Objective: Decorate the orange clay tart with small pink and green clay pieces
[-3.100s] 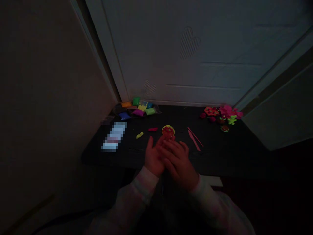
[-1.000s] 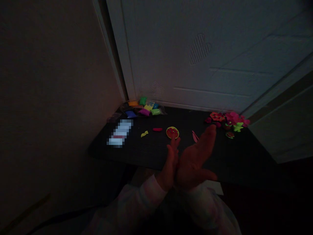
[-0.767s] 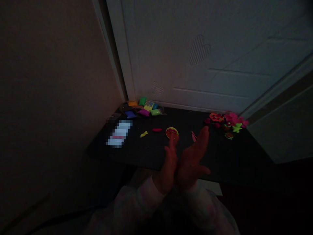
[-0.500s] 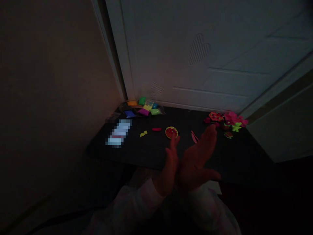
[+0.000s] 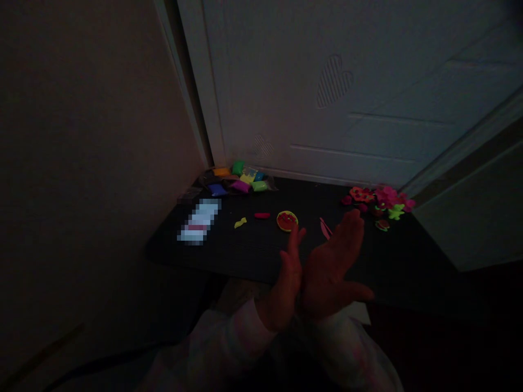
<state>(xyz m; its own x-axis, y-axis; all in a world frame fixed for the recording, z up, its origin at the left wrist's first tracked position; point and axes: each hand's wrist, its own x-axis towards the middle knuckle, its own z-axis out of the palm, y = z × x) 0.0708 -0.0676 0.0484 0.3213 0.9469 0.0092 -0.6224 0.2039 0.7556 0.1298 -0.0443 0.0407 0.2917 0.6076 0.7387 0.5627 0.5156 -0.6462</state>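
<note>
My left hand [image 5: 286, 283] and my right hand [image 5: 335, 267] meet at the heels of the palms above the table's front edge. Fingers on both are stretched out, with the right thumb pointing off to the right. Whether anything lies between the palms is hidden. Just beyond the left fingertips is a round red clay piece with a yellow rim [image 5: 287, 221]. A thin pink clay piece [image 5: 325, 228] lies behind my right hand, partly covered by it. Left of the round piece are a small red clay roll [image 5: 262, 216] and a yellow clay bit [image 5: 241, 222].
Several packets of coloured clay [image 5: 239, 186] lie at the table's back left. A blurred-out bright phone-like rectangle [image 5: 200, 222] is in front of them. Pink, red and yellow-green clay shapes [image 5: 386, 198] cluster at the back right. A white door [image 5: 278, 98] stands behind the dark table [image 5: 229, 250].
Both hands, still together, have shifted slightly to the right, and the right hand is tilted a little more open. The things on the table stay where they were.
</note>
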